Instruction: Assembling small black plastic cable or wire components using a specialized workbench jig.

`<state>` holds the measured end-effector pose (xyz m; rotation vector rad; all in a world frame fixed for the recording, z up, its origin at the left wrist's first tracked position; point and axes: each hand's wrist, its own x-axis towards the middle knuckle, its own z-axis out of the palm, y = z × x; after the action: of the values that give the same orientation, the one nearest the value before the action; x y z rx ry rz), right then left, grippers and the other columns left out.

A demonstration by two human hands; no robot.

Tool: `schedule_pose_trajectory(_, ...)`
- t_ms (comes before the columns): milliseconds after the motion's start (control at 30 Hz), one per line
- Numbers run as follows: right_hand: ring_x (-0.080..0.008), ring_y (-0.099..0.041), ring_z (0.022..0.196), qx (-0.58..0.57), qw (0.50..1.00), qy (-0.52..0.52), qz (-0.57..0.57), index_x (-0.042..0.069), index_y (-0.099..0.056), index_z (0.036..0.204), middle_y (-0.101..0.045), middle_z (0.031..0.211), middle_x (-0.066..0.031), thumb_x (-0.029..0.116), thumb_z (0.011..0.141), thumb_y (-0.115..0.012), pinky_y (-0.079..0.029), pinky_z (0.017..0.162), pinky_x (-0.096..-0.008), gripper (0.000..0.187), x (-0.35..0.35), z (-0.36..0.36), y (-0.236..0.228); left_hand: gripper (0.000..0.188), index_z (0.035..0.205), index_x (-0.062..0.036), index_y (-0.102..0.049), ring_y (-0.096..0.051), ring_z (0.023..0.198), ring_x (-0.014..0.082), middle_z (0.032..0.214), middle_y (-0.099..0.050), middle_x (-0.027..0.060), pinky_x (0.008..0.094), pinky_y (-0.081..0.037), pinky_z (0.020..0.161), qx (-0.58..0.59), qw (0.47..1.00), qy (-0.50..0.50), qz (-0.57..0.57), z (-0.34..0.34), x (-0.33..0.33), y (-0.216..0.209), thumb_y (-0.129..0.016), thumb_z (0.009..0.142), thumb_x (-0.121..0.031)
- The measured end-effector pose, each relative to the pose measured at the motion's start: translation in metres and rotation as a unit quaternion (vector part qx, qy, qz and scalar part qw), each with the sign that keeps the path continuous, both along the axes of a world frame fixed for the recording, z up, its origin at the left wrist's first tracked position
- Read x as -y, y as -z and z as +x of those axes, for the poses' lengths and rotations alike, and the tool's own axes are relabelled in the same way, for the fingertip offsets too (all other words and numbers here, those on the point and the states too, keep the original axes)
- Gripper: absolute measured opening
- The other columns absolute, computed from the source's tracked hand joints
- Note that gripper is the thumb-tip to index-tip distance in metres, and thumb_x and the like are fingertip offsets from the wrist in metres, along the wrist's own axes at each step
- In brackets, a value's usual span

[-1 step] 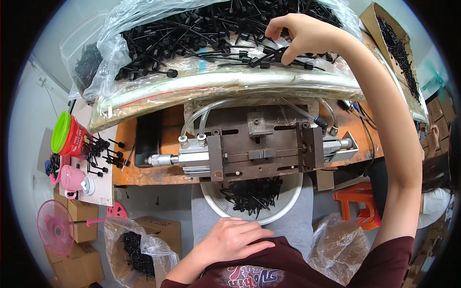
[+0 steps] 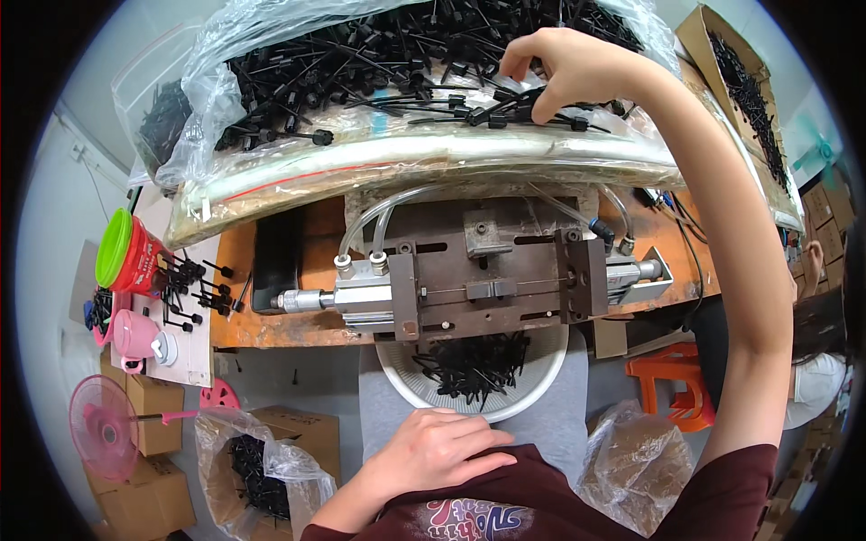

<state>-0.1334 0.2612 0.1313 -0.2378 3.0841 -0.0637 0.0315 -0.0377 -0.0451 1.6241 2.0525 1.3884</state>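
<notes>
At the far side, my right hand [image 2: 585, 70] reaches in among black plastic parts [image 2: 361, 59], each a thin stem with a thicker block-shaped head. Its fingers are bent and the thumb stands apart from them, with black parts beside and under the hand. Whether the hidden fingertips touch any is not visible. My left hand [image 2: 442, 451] lies flat on my lap against the dark red shirt, fingers stretched and holding nothing. Between the hands sits a brown metal fixture [image 2: 451, 316] with a silver cylinder [image 2: 365, 298] and clear air hoses. A small dark block [image 2: 490, 289] is at its middle.
Below the fixture, a white basket [image 2: 397, 388] on my lap holds black parts. A red bucket [image 2: 142, 259] with a green rim and a pink cup [image 2: 135, 334] stand left. An orange stool [image 2: 672, 383] and another person's sleeve [image 2: 819, 388] are right. Cardboard boxes [image 2: 153, 496] stand lower left.
My right hand has shifted very slightly among the black parts. The left hand and the fixture have not moved.
</notes>
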Motion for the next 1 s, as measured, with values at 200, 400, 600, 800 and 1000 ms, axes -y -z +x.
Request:
schedule_pose_trajectory(200, -0.0331, -0.061, 0.098, -0.037, 0.996, -0.038, 0.067, -0.004, -0.064, 0.105, -0.065, 0.102, -0.0179, 0.01, 0.063, -0.069, -0.049, 0.088, -0.0382, 0.045, -0.006, -0.007, 0.025, 0.02, 0.09, -0.0109, -0.074, -0.058, 0.051, 0.0157, 0.064, -0.063, 0.0006, 0.027, -0.046, 0.048, -0.011, 1.0, 0.005, 0.004, 0.0, -0.004, 0.0, -0.079, 0.077, -0.025)
schedule_pose_trajectory(400, -0.034, -0.061, 0.097, -0.202, 0.968, -0.137, 0.052, -0.006, -0.06, 0.105, -0.064, 0.1, -0.0196, 0.012, 0.068, -0.068, -0.048, 0.089, -0.0402, 0.042, -0.017, -0.003, 0.027, 0.022, 0.094, -0.0112, -0.074, -0.057, 0.05, 0.016, 0.062, -0.061, 0.0003, 0.0273, -0.045, 0.048, -0.013, 1.0, -0.002, -0.001, 0.002, -0.001, 0.002, -0.078, 0.077, -0.026)
schedule_pose_trajectory(600, -0.0186, -0.059, 0.077, -0.093, 0.992, 0.016, -0.084, -0.004, -0.065, 0.1, -0.064, 0.084, -0.012, 0.016, 0.074, -0.071, -0.048, 0.072, -0.0327, 0.034, -0.011, 0.005, -0.015, 0.024, 0.096, -0.0113, -0.074, -0.057, 0.052, 0.0158, 0.062, -0.06, 0.0005, 0.0273, -0.046, 0.049, -0.025, 1.0, 0.001, -0.009, 0.0, -0.006, -0.002, -0.078, 0.077, -0.025)
schedule_pose_trajectory(800, -0.0102, -0.049, 0.057, -0.14, 0.91, 0.19, -0.342, 0.001, -0.061, 0.077, -0.055, 0.065, -0.0005, 0.016, 0.079, -0.074, -0.041, 0.052, -0.0274, 0.02, -0.026, 0.007, -0.016, 0.022, 0.097, -0.0079, -0.071, -0.062, 0.058, 0.0168, 0.067, -0.061, 0.0013, 0.0295, -0.049, 0.053, -0.023, 0.999, 0.004, -0.03, -0.001, 0.001, -0.005, -0.073, 0.083, -0.024)
schedule_pose_trajectory(1000, -0.0043, -0.052, 0.063, -0.236, 0.79, 0.169, -0.54, 0.001, -0.069, 0.098, -0.064, 0.082, 0.0023, 0.025, 0.084, -0.074, -0.043, 0.059, -0.0191, 0.028, -0.103, 0.021, 0.01, 0.026, 0.103, -0.0083, -0.071, -0.06, 0.057, 0.0155, 0.067, -0.059, 0.0011, 0.0285, -0.048, 0.052, -0.033, 0.999, -0.007, -0.02, 0.0, 0.003, 0.001, -0.073, 0.083, -0.024)
